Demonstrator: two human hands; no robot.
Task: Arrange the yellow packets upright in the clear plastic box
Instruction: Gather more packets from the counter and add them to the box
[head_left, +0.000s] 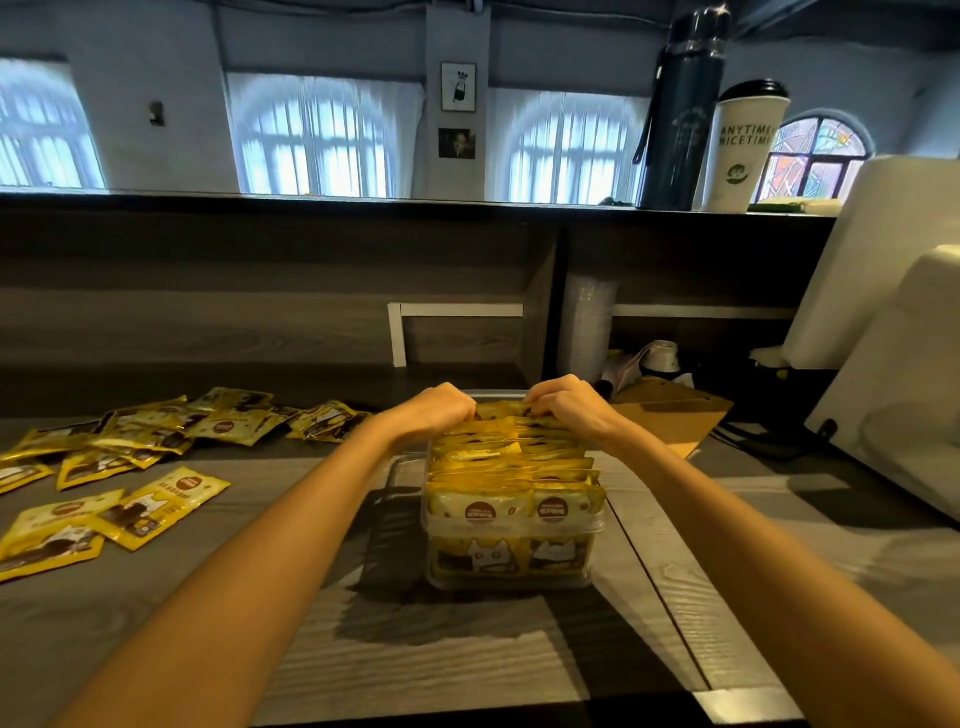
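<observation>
A clear plastic box (511, 574) stands on the grey wooden counter in front of me, packed with several yellow packets (511, 467) standing upright in two rows. My left hand (439, 410) and my right hand (569, 405) are both at the far end of the box, fingers curled over the tops of the rearmost packets and gripping them. Their fingertips are hidden behind the packets. More loose yellow packets (130, 467) lie flat and scattered on the counter to the left.
A brown clipboard (675, 415) lies right of the box. A white machine (893, 374) fills the right side, with cables beside it. On the raised ledge behind stand a dark bottle (680, 114) and a white paper cup (743, 150).
</observation>
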